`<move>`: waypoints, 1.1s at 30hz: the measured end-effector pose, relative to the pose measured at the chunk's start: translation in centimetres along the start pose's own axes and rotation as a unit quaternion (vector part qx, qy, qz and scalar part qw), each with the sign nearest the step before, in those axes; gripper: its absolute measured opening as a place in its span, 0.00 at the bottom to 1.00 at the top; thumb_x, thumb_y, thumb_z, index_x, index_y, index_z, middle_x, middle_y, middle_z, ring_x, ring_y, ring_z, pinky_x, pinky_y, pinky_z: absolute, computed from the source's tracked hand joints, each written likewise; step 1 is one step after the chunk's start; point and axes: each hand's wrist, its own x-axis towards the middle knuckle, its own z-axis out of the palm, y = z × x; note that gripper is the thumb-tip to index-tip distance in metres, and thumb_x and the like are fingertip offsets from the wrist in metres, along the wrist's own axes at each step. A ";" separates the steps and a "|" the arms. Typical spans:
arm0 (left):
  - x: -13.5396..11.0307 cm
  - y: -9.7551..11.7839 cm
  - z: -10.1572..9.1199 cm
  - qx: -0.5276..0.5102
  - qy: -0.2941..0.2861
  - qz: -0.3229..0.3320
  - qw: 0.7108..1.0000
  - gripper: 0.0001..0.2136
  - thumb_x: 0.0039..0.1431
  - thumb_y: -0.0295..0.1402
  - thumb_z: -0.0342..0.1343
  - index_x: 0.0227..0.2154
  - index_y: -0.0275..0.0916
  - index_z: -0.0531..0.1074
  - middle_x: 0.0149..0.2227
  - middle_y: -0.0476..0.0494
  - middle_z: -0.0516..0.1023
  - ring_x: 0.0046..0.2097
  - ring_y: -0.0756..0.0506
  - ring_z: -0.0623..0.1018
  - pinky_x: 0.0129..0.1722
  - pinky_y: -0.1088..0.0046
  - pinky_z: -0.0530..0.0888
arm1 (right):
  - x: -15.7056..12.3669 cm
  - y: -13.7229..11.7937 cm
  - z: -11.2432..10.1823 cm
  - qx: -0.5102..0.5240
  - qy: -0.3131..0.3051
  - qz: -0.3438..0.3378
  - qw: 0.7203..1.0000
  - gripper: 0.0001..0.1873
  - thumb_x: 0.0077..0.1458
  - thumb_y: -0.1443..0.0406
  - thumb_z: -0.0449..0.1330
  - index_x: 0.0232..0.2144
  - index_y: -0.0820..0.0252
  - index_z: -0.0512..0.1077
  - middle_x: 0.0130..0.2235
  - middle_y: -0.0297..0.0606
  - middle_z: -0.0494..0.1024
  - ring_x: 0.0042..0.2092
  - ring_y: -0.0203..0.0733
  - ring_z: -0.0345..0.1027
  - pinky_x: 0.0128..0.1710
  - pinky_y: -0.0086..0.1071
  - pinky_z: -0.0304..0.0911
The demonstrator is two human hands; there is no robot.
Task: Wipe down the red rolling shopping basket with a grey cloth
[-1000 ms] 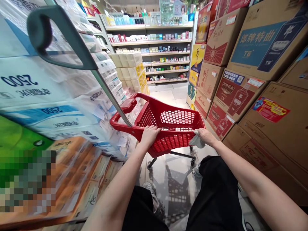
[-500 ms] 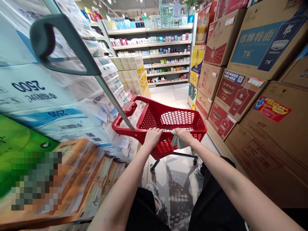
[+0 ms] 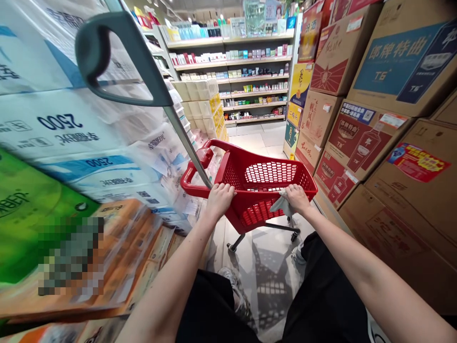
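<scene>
A red plastic shopping basket on wheels (image 3: 266,178) stands in the aisle in front of me. My left hand (image 3: 218,199) is closed over its near rim, at the left corner. My right hand (image 3: 295,197) presses a pale grey cloth (image 3: 281,205) against the same rim, further right, fingers curled around the cloth. The basket's grey pull handle (image 3: 117,57) rises up and to the left, close to the camera. The basket's inside shows nothing in it.
Stacked packs of tissue paper (image 3: 71,143) line the left side of the aisle. Tall stacks of cardboard boxes (image 3: 374,133) line the right. Shelves of small goods (image 3: 239,71) close off the far end. My knees in black trousers (image 3: 321,295) are below, over a glossy tiled floor (image 3: 264,267).
My right hand with the cloth slid left along the rim, then back towards the right. The basket and view shifted slightly right. My left hand kept its grip.
</scene>
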 end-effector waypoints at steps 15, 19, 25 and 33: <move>0.2 2.6 -0.4 -0.038 0.030 -0.024 0.999 0.23 0.66 0.39 0.38 0.58 0.29 0.60 0.42 0.32 0.76 0.44 0.39 0.72 0.48 0.60 0.61 | 4.3 -8.5 -1.0 0.028 0.005 -0.090 0.996 0.18 0.63 0.54 0.47 0.44 0.60 0.68 0.40 0.44 0.72 0.44 0.47 0.60 0.46 0.40 0.50; 0.2 2.4 -0.4 -0.019 0.025 -0.016 0.999 0.20 0.66 0.38 0.38 0.50 0.32 0.67 0.39 0.35 0.75 0.43 0.39 0.72 0.47 0.60 0.62 | 1.1 -1.5 -1.2 -0.020 -0.013 -0.053 0.998 0.16 0.61 0.55 0.51 0.41 0.60 0.70 0.40 0.46 0.73 0.45 0.48 0.60 0.48 0.41 0.49; 0.6 2.5 -0.3 0.003 0.020 0.030 0.999 0.15 0.65 0.34 0.41 0.45 0.33 0.69 0.36 0.37 0.74 0.40 0.40 0.73 0.43 0.62 0.66 | -1.8 5.2 -2.0 -0.084 -0.032 0.004 0.996 0.16 0.62 0.56 0.50 0.41 0.62 0.70 0.42 0.49 0.73 0.47 0.51 0.60 0.50 0.43 0.46; 1.2 0.4 -1.4 0.060 0.102 0.112 0.987 0.10 0.63 0.31 0.46 0.37 0.37 0.73 0.39 0.38 0.75 0.51 0.39 0.71 0.62 0.50 0.56 | -0.8 6.5 -1.5 -0.084 -0.087 0.017 0.992 0.20 0.63 0.57 0.46 0.47 0.62 0.69 0.42 0.49 0.74 0.46 0.50 0.61 0.50 0.42 0.46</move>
